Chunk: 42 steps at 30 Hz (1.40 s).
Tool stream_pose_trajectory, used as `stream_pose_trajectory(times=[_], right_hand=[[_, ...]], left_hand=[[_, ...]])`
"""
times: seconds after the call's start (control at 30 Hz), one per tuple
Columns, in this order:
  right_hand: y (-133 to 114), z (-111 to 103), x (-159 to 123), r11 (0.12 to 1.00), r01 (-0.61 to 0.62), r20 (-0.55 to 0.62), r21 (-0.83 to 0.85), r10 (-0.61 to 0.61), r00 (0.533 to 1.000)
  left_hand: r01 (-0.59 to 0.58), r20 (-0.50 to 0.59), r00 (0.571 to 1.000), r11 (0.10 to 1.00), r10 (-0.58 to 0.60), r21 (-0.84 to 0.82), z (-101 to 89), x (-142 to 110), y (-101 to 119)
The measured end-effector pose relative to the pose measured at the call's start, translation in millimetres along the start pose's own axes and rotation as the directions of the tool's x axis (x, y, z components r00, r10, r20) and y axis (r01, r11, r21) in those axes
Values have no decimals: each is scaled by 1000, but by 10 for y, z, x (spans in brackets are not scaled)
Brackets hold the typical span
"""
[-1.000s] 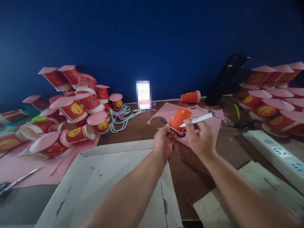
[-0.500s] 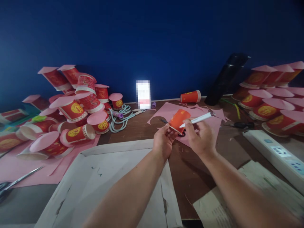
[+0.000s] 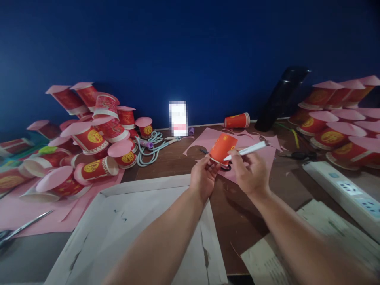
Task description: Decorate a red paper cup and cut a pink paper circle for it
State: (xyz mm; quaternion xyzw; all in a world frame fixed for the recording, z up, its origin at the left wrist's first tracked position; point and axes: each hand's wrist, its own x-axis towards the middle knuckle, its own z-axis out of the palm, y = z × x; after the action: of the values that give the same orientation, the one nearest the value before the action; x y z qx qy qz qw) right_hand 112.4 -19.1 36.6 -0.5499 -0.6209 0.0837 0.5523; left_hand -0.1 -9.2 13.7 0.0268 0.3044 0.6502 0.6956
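Note:
My left hand (image 3: 204, 174) is closed on a red paper cup (image 3: 223, 147) by its rim, which faces down toward me. In my right hand (image 3: 252, 170) is a white marker pen (image 3: 252, 148), gripped near one end. The pen's pale tip points left and lies at the cup's lower side; whether it touches cannot be made out. Below both hands lies a pink paper sheet (image 3: 255, 166) with round pieces cut out. A pair of dark-handled scissors (image 3: 226, 168) on that sheet is partly hidden behind the cup.
Red cups with pink paper discs stand heaped at left (image 3: 90, 136) and stacked at right (image 3: 331, 136). Around the table lie a pale cord (image 3: 142, 160), stacked cups (image 3: 236, 120), a black bottle (image 3: 279, 99), a power strip (image 3: 341, 190), a shallow white box (image 3: 118, 233) and large scissors (image 3: 28, 226).
The cup has turned slightly in my left hand, and a yellow print now shows at its right edge. The pen keeps nearly the same position. The whole view has shifted a little.

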Motion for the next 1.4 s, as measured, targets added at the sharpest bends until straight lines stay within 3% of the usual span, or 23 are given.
stream_pose_trajectory(times=[0.13, 0.23, 0.33, 0.47, 0.57, 0.67, 0.77, 0.83, 0.93, 1.07, 1.23, 1.33, 1.4], right_hand=[[63, -3, 62, 987, 63, -137, 147, -43, 990], [188, 49, 111, 959, -15, -160, 282, 63, 985], [262, 121, 120, 911, -200, -88, 361, 247, 965], [197, 190, 92, 773, -440, 146, 457, 422, 895], [145, 204, 90, 729, -503, 171, 465, 483, 859], [171, 198, 113, 737, -496, 127, 460, 498, 858], [233, 202, 140, 762, -462, 88, 454, 477, 874], [276, 218, 152, 776, -442, 93, 449, 452, 887], [331, 236, 158, 806, -389, 96, 447, 389, 916], [315, 169, 146, 887, -187, -16, 421, 214, 977], [161, 46, 76, 964, -30, -5, 264, 33, 999], [128, 48, 25, 973, 99, 27, 207, -107, 994], [132, 63, -2, 973, 116, 61, 197, -131, 990]], left_hand=[[17, -14, 1000, 1000, -17, -26, 3, -6, 13], [14, -18, 1000, 999, -15, -32, 15, -18, 15], [14, -8, 1000, 1000, -14, -20, 25, -23, 13], [28, 17, 999, 1000, -28, 7, 22, -17, 12], [24, 45, 999, 999, -26, 45, 10, -28, 7], [0, 134, 991, 991, -18, 136, -8, -56, -19], [-74, 275, 961, 961, -2, 266, -27, -81, -60], [-104, 308, 951, 929, -11, 354, -37, -84, -79], [-123, 285, 958, 914, 9, 386, -44, -55, -67], [-192, 210, 968, 938, 133, 289, -50, 34, 9], [-203, 170, 972, 950, 165, 236, -49, 81, 62], [-201, 182, 970, 950, 159, 238, -41, 57, 47], [-203, 182, 970, 949, 161, 241, -40, 46, 32]])
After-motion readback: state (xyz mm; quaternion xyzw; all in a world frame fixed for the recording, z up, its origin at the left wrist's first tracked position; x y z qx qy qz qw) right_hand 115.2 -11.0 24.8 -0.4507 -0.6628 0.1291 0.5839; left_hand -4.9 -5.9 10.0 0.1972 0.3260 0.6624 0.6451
